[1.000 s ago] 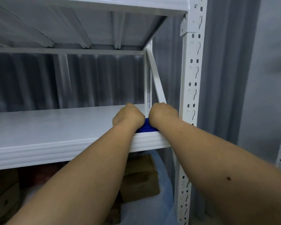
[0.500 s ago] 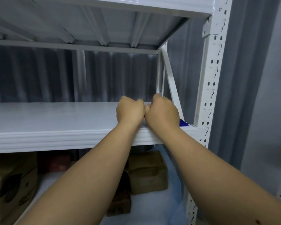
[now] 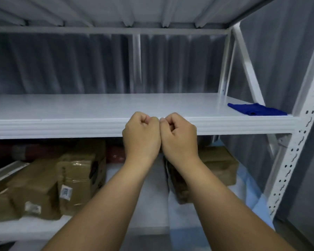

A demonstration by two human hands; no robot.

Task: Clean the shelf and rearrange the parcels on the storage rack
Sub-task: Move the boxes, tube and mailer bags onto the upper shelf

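Nearest the camera, two bare forearms reach forward and meet in front of the rack. The left hand (image 3: 142, 132) and the right hand (image 3: 178, 133) are both clenched into fists, knuckles touching side by side, and neither holds anything. They sit just before the front lip of the middle shelf (image 3: 62, 128), which is white and carries no parcels.

Below that lip, on the lower shelf (image 3: 25, 230), brown taped parcels (image 3: 65, 183) stand at the left, and another brown parcel (image 3: 219, 165) lies at the right behind the right wrist. Something red sits behind them, too blurred to name.

Farther back and to the right, a folded blue cloth (image 3: 256, 109) lies on the middle shelf near the perforated white upright (image 3: 297, 147), well apart from both hands. Grey curtain hangs behind.

The wiping appears finished, with the cloth set aside, so the rearranging step seems next. That calls for unclenching the hands, reaching down to a parcel and lifting it onto the wiped shelf.
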